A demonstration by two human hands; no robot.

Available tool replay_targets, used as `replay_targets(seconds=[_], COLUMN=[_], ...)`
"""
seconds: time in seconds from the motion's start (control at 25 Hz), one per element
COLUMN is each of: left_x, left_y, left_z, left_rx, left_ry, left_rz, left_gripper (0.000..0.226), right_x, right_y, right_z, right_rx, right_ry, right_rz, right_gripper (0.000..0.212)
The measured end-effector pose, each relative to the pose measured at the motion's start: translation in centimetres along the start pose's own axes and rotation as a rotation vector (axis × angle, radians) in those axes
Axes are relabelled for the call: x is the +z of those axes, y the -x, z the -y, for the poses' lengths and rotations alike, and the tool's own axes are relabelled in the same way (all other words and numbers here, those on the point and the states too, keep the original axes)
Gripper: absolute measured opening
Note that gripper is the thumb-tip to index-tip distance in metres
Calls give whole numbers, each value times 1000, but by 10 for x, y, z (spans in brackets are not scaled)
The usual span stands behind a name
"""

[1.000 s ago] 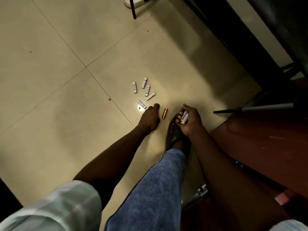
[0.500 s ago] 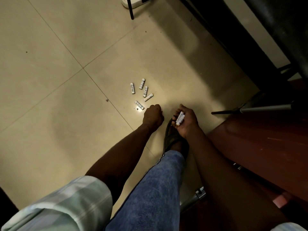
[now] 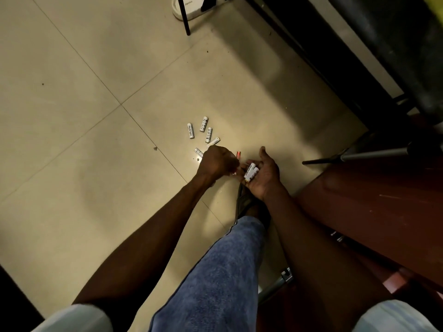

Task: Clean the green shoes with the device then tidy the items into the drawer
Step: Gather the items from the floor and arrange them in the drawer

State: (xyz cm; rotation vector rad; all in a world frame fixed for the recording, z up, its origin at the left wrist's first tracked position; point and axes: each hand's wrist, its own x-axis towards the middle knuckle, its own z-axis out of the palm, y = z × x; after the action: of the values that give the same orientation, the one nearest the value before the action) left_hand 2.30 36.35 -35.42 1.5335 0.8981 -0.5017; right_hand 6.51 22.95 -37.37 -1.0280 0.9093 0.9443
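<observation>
The left hand [image 3: 217,164] curls tight, apparently pinching a half-hidden red battery [image 3: 238,154]. The right hand [image 3: 262,174] cups white batteries [image 3: 250,172]; five more [image 3: 206,134] lie just beyond.

Left grip [image 3: 217,161] curled, knuckles up; right grip [image 3: 262,174] cupped — palm up
</observation>
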Motion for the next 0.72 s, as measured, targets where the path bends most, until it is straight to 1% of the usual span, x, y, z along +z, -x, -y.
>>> replay_targets(seconds=[0.04,0.08,0.12,0.2,0.28,0.32,0.36,0.4,0.44,0.52,0.56,0.64,0.68,0.72], left_x=[4,5,5,-7,-25,-34,-42,-47,-49,-45,-43,-39,-38,-39], left_y=[12,19,24,24,11,1,-9,-18,-24,-36,-41,-51,-54,-55], left_z=[-9,-11,-14,-7,14,29,42,54,61,63,60,52,51,51], left_rx=[33,60,97,129,11,-76,-158,-205,-215,-189,-171,-161,-158,-165], left_ry=[-67,-128,-119,67,215,223,160,66,-36,-146,-185,-230,-190,-101], left_rz=[81,98,52,-179,-400,-464,-493,-496,-480,-463,-468,-473,-483,-494], left_gripper=[29,32,34,29,22,21,24,30,39,54,56,47,38,31], right_x=[-1,-1,-1,1,0,-1,-2,-4,-5,-5,-3,0,2,2], right_y=[0,-1,-1,0,-1,0,-1,-3,-4,-6,-6,-7,-6,-5], right_z=[1,1,3,5,5,3,1,-2,-5,-7,-7,-4,-2,0], right_rx=[3,0,-4,12,43,59,73,84,91,90,86,76,70,63], right_ry=[-19,-20,-18,-9,18,38,61,77,93,122,130,152,160,164], right_rz=[24,52,83,131,124,110,96,86,78,69,69,77,81,84], right_gripper=[51,52,48,35,31,32,33,33,34,35,35,35,35,35])
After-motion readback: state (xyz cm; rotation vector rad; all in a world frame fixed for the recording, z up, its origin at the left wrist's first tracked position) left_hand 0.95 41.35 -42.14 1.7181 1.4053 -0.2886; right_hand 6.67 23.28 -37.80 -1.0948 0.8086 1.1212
